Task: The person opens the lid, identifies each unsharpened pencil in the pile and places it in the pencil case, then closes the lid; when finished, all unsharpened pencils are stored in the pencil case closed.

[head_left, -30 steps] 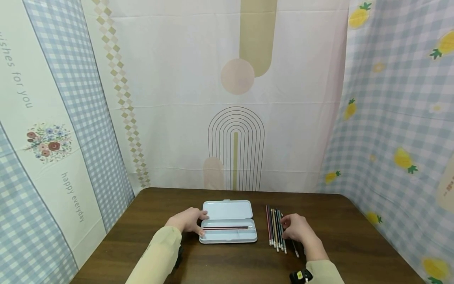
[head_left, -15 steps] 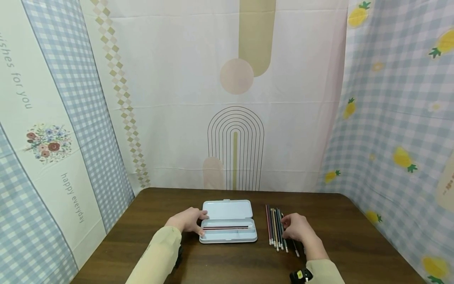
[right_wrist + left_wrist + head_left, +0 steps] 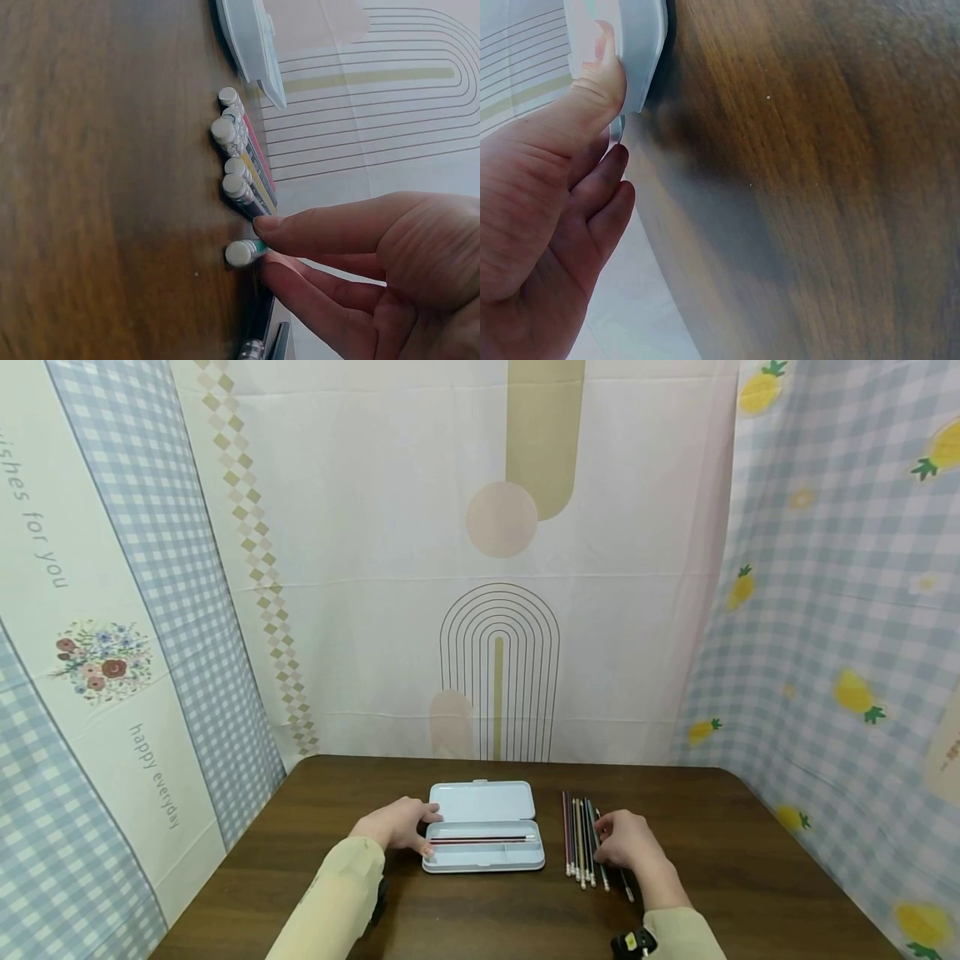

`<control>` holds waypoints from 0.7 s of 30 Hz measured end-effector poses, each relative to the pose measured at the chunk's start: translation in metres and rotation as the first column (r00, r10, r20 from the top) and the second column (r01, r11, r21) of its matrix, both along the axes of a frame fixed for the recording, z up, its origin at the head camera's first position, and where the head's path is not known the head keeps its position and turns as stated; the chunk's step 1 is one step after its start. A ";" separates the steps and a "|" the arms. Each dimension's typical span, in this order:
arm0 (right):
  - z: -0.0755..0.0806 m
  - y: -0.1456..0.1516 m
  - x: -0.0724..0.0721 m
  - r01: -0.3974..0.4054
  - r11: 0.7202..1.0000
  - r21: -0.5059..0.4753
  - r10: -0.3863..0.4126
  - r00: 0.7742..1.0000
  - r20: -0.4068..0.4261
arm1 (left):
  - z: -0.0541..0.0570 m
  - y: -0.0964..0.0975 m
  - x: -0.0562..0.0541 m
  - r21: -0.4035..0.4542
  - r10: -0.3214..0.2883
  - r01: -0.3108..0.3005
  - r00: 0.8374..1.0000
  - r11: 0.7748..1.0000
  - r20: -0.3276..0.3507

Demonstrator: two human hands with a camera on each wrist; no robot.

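A white pencil case [image 3: 482, 802] lies open on the table, its lid folded back. Inside its tray a dark red pencil [image 3: 480, 840] lies lengthwise. My left hand [image 3: 396, 824] holds the case by its left end, the thumb [image 3: 604, 71] over the rim in the left wrist view. To the right of the case is a row of pencils [image 3: 576, 839] with white erasers toward me. My right hand [image 3: 628, 841] pinches a green pencil [image 3: 241, 253] between thumb and fingertips, slightly apart from the row. A dark pencil [image 3: 626, 887] lies partly hidden under that hand.
The brown wooden table [image 3: 480, 914] has its far edge close to a patterned white cloth [image 3: 360, 652]. A blue checked cloth [image 3: 817, 635] with pineapples hangs on the right.
The eraser ends of the pencil row have shifted slightly left, widening the gap to the green pencil in my right hand. My left hand and the case stay in place.
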State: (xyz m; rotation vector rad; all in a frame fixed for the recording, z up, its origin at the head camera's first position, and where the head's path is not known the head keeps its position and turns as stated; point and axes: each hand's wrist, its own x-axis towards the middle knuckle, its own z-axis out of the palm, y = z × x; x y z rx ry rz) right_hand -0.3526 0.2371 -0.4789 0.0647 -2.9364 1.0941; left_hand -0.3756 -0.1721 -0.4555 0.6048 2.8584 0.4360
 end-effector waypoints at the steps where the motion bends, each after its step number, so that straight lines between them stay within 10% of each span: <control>1: 0.000 0.000 0.001 -0.001 1.000 -0.002 0.001 1.000 -0.001 | 0.000 0.000 0.000 -0.001 -0.001 0.001 1.000 1.000 -0.001; 21: 0.003 0.002 0.005 0.018 0.993 -0.118 -0.014 0.999 0.035 | 0.002 0.000 0.002 0.001 0.002 -0.002 1.000 1.000 0.007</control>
